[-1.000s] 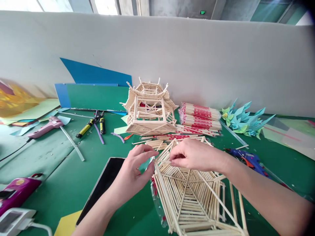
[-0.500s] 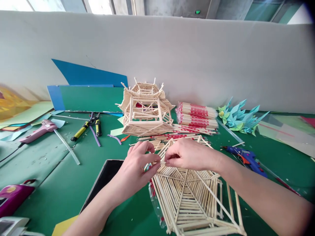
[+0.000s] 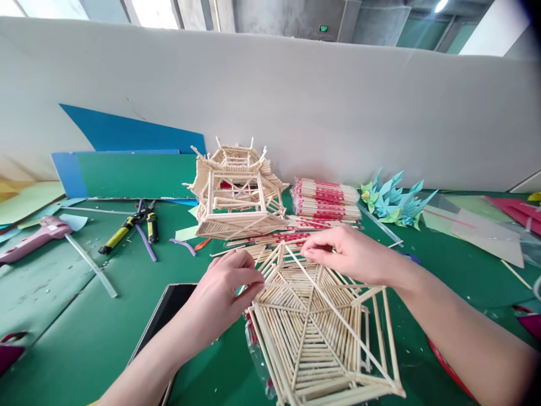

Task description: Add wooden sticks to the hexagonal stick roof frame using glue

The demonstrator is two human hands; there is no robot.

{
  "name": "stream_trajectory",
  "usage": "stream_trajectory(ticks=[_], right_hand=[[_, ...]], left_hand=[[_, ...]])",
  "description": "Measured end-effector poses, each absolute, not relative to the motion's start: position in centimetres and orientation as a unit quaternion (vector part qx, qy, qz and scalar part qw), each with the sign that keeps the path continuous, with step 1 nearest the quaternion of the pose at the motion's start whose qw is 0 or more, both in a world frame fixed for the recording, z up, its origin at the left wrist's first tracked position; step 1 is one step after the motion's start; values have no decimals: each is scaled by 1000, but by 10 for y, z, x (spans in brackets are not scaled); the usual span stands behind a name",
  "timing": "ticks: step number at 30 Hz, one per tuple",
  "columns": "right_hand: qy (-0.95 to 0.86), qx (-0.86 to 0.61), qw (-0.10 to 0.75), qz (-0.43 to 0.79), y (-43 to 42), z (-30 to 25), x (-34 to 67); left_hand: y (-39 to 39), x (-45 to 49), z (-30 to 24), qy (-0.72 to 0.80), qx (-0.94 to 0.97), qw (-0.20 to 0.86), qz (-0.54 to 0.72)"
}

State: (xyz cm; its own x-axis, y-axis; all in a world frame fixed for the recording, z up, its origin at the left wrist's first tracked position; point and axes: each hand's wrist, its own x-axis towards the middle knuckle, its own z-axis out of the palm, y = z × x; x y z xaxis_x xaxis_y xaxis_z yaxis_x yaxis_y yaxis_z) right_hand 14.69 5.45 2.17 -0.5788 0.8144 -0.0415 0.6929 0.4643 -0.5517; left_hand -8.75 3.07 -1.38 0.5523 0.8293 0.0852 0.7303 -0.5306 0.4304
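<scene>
A lattice frame of thin wooden sticks (image 3: 310,316) lies before me, with rows of sticks meeting in a web-like centre. My left hand (image 3: 232,285) is at its left corner, thumb and forefinger pinched on the end of a thin wooden stick (image 3: 333,286) that spans the frame crosswise. Over the far edge hovers my right hand (image 3: 350,254), fingers curled together; whatever they hold, if anything, is hidden. Another stick (image 3: 338,310) runs diagonally over the web. Behind stands a pagoda-like stick model (image 3: 239,192).
Red-and-white wrapped stick bundles (image 3: 325,200) and folded blue paper leaves (image 3: 391,200) are at the back. To the left lie cutters (image 3: 122,232), a pink glue gun (image 3: 38,239) and a glue stick (image 3: 91,265). A dark flat tablet-like object (image 3: 169,310) lies beneath my left forearm.
My hands, close together before, are now apart: the right has moved right and up, while the left stays by the left corner. The camera view has turned slightly right.
</scene>
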Motion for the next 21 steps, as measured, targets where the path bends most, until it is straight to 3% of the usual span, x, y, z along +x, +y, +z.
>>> stream_trajectory(ticks=[15,21], right_hand=[[-832,-476,131,254,10,9,166],[-812,-479,205,263,1,14,166]], left_hand=[[28,-87,-16,457,849,200,175],[15,-96,-9,436,780,258,367]])
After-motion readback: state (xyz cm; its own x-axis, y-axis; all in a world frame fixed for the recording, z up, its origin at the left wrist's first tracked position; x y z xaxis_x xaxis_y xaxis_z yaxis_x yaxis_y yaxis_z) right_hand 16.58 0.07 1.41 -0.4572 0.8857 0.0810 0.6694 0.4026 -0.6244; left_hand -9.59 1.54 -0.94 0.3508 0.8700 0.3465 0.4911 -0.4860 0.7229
